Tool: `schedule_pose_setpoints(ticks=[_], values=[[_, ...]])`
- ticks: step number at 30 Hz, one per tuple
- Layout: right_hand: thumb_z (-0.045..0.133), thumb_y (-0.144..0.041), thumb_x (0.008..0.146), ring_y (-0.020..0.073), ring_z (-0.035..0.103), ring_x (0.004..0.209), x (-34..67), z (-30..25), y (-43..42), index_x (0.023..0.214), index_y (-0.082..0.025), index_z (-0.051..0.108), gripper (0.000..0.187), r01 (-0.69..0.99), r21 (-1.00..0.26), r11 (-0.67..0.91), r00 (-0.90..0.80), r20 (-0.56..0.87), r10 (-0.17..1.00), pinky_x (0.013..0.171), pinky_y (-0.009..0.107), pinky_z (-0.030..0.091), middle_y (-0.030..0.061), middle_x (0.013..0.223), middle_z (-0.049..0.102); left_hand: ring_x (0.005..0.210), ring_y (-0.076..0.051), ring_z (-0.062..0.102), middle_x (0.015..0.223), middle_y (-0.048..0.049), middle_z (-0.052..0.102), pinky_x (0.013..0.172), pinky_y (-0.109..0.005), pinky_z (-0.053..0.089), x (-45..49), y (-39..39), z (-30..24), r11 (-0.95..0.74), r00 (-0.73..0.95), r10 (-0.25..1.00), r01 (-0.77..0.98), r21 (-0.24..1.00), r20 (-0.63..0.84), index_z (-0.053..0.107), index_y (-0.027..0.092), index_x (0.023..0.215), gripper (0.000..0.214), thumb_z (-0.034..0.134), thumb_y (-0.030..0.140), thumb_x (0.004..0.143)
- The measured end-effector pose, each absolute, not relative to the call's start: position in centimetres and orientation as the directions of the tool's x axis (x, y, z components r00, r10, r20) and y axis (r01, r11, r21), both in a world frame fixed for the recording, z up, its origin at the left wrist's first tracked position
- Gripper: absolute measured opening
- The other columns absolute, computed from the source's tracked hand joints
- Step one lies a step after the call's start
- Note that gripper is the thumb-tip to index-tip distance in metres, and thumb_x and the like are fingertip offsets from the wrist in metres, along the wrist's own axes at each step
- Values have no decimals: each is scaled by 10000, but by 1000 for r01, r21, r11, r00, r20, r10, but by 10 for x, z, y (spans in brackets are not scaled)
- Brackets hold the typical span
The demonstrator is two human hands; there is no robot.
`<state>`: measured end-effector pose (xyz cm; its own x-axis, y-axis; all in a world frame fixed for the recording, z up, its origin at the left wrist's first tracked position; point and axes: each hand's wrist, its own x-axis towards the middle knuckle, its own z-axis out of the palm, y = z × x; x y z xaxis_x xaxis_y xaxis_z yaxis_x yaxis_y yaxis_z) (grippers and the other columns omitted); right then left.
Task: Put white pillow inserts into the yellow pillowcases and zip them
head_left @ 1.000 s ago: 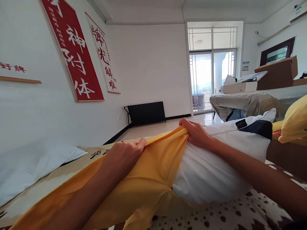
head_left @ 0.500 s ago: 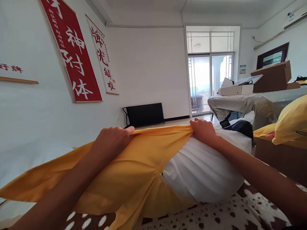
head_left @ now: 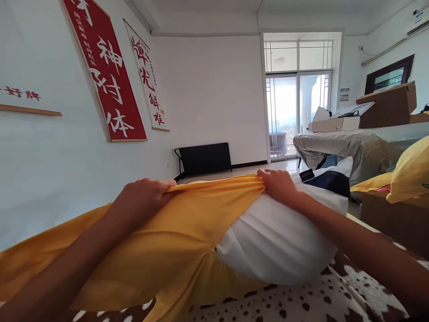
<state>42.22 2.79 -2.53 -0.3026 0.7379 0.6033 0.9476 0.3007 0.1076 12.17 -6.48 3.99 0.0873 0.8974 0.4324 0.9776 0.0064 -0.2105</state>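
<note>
A yellow pillowcase (head_left: 187, 219) lies partly around a plump white pillow (head_left: 268, 241), whose right part is uncovered. My left hand (head_left: 144, 197) is closed on the upper edge of the pillowcase, left of the middle. Farther right, my right hand (head_left: 278, 183) grips the same edge where the yellow cloth meets the white pillow. Between the two hands the edge is stretched into a taut fold. Past my right hand, the far end of the pillow shows a dark blue patch (head_left: 330, 184) and a small black tag (head_left: 306, 175).
Beneath the pillow is a brown and white spotted cover (head_left: 295, 299). At right, a yellow cushion (head_left: 410, 172) rests on a cardboard box (head_left: 385, 219). Behind stands a plastic-covered table (head_left: 355, 143) with open boxes (head_left: 385, 107). A black folded panel (head_left: 206, 158) leans by the wall.
Both hands have shifted a little left with the pillowcase edge, my left hand more, so the gap between them is wider. The view has turned slightly left.
</note>
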Motion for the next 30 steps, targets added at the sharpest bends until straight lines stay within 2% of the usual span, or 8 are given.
schedule_pose_setpoints(ticks=[3,5,10,16,21,25,27,30], values=[[423,-79,803,262,593,877,430,-20,39,1052,-141,571,296,985,142,93,-166,684,710,621,291,363,165,1046,586,635,-180,458,665,-16,574,589,-237,221,116,-65,34,32,49,908,982,-185,415,617,249,844,339,352,460,863],[449,-108,794,272,581,917,436,-18,47,1059,-146,588,301,997,36,70,-76,702,708,654,304,381,158,1033,598,636,-183,459,668,-18,578,595,-237,233,115,-66,33,40,34,905,986,-164,423,637,252,884,386,343,502,868],[445,-98,747,197,583,850,437,-20,55,984,-187,646,323,894,-285,346,-93,638,765,716,274,375,59,904,668,671,-188,475,712,-43,594,594,-243,217,113,-61,33,53,75,880,966,-254,469,606,210,818,507,238,546,913],[455,-121,759,186,557,742,410,-18,17,1014,-191,607,305,897,8,442,-328,682,654,584,267,252,52,878,654,723,-238,546,791,-93,633,580,-267,222,95,-47,37,176,69,844,901,-397,531,618,193,925,632,133,599,914],[421,-147,833,148,528,669,390,-27,-2,993,-200,571,227,785,237,573,-586,586,560,561,282,179,25,874,631,757,-251,568,787,-120,633,749,-383,329,97,-18,28,208,207,743,832,-514,636,609,112,863,489,146,244,951],[459,-281,864,139,527,656,388,-40,10,925,-187,545,141,735,239,634,-656,488,576,557,274,209,24,874,614,969,-304,555,1036,-188,622,841,-467,320,116,-4,-23,233,216,579,880,-413,786,636,90,968,397,252,76,871],[479,-408,877,155,554,722,390,-42,18,917,-183,539,236,724,226,651,-663,489,567,594,267,273,34,884,607,1034,-272,554,1141,-167,612,873,-446,330,135,-16,-63,88,360,330,909,-408,873,599,134,1132,367,334,104,881],[500,-431,882,212,584,867,388,-45,28,968,-163,547,285,732,284,619,-670,461,582,704,294,357,82,954,610,1132,-225,531,1103,-104,654,983,-403,336,171,-43,-129,-371,697,115,692,-620,708,636,180,1064,273,478,161,843]])
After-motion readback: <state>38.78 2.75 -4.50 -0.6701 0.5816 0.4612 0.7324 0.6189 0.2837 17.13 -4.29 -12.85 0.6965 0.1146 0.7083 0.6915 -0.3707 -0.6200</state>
